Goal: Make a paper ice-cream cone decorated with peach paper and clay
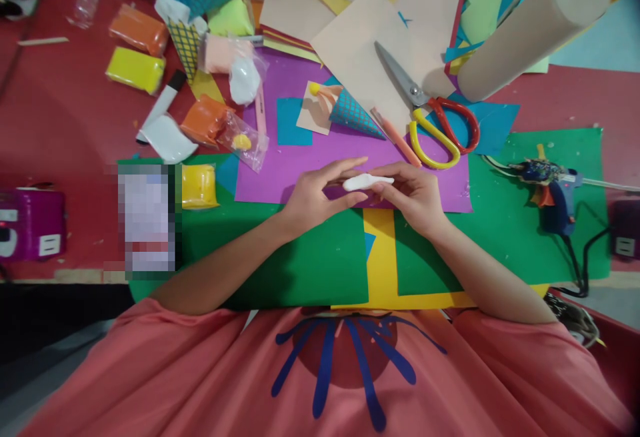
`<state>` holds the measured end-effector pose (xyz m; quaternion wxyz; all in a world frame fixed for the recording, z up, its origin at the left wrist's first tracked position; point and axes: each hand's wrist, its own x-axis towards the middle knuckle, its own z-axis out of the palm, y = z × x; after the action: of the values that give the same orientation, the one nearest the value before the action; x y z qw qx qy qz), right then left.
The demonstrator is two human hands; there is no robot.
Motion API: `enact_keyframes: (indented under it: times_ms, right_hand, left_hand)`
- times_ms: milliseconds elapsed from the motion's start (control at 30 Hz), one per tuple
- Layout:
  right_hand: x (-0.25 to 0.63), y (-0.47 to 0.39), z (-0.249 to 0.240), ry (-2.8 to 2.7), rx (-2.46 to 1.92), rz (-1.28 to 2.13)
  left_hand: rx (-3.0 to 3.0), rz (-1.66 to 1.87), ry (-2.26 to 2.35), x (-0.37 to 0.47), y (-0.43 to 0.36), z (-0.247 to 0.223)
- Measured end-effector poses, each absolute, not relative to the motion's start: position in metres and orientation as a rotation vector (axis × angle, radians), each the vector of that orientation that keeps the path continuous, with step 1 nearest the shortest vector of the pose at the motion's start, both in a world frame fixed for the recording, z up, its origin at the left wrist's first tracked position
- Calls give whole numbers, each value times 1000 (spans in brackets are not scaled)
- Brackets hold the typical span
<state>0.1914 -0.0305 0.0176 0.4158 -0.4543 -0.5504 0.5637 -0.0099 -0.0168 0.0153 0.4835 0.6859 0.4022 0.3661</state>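
Observation:
A small white piece of soft clay (361, 182), long and flattened, is held between my two hands above the purple sheet (280, 177). My right hand (413, 197) pinches its right end between thumb and fingers. Around its left end are the thumb and fingers of my left hand (323, 190), curved with a gap between them. Just beyond my hands lie a small blue patterned paper cone (355, 114) with a peach and yellow top, and a pink pen (397, 138).
Scissors (415, 94) with red and yellow handles lie beyond my right hand. A glue gun (560, 200) is at the right, a cardboard tube (535, 30) behind it. Clay packs (135, 70), patterned cones (185, 37) and a blurred phone-like object (147, 217) are on the left.

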Motion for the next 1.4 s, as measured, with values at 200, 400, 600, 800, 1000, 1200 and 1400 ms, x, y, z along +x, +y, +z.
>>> enact_keyframes:
  times_ms: [200, 400, 600, 800, 1000, 1200, 1400]
  right_hand:
    - [191, -32, 17, -1464, -1102, 1321]
    - [193, -31, 16, -1777, -1011, 1043]
    - [194, -30, 18, -1880, -952, 906]
    - [194, -31, 18, -1782, -1055, 931]
    - [193, -30, 22, -1816, -987, 958]
    - [192, -31, 24, -1844, -967, 942]
    - [192, -31, 25, -1819, -998, 911]
  left_hand:
    - [2047, 1040, 1003, -14, -19, 13]
    - [2120, 1053, 1057, -15, -21, 14]
    - [2166, 1082, 913, -17, -20, 17]
    - [2149, 1001, 1039, -15, -23, 15]
    - [2108, 1028, 1038, -14, -23, 15]
    - [2159, 1075, 1005, -16, -21, 15]
    - [2043, 995, 1037, -16, -20, 21]
